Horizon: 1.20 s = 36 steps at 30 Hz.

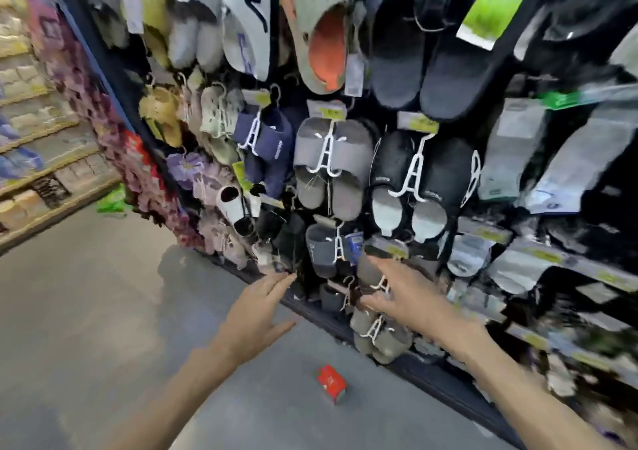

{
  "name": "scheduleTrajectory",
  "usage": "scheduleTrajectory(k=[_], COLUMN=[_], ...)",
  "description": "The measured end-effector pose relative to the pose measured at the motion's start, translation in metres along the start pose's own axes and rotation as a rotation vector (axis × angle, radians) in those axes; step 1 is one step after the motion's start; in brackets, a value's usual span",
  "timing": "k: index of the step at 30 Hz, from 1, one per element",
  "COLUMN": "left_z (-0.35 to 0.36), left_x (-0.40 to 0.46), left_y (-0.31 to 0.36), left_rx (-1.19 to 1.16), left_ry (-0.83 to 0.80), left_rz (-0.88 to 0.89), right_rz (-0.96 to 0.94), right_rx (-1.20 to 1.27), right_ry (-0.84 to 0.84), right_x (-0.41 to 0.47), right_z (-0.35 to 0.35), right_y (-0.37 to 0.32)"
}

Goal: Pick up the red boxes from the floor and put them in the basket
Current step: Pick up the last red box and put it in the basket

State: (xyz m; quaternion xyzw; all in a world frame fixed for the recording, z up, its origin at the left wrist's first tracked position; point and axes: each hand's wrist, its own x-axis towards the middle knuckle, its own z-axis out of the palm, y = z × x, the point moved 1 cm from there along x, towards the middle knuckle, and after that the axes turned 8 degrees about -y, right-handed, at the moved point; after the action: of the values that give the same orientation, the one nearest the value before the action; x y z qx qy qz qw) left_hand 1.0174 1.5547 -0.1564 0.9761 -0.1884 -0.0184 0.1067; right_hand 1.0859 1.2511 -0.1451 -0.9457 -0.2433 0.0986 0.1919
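Both sets of fingers are spread and hold nothing: the left hand reaches forward, the right hand is against the hanging slippers. One red box lies on the floor beneath them, not yet picked up. No basket shows, though blur may hide things.

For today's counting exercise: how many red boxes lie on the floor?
1. The red box lies on the grey floor near the rack's base, below the hands. Others may be out of view.
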Motion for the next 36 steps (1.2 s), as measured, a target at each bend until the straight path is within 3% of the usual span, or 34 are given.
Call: scheduleTrajectory(k=[11, 18, 27, 31, 36], left_z=[0.144, 0.349, 0.625, 0.699, 0.744], left_x=[0.081, 0.085, 0.062, 0.043, 0.031], left_y=[-0.130, -0.210, -0.296, -0.309, -0.317], left_rx=[-0.144, -0.245, -0.273, -0.304, -0.336], left_ry=[-0.204, -0.304, -0.364, -0.367, -0.407], left_rz=[0.038, -0.018, -0.099, -0.118, -0.143], right_rz=[0.283, 0.428, 0.567, 0.581, 0.604], right_rx=[0.204, 0.327, 0.360, 0.345, 0.251], right_ry=[-0.180, -0.251, -0.156, -0.139, -0.123], right_x=[0.088, 0.128, 0.191, 0.205, 0.215], right_z=[0.178, 0.392, 0.718, 0.811, 0.864], right_y=[0.044, 0.102, 0.205, 0.235, 0.251])
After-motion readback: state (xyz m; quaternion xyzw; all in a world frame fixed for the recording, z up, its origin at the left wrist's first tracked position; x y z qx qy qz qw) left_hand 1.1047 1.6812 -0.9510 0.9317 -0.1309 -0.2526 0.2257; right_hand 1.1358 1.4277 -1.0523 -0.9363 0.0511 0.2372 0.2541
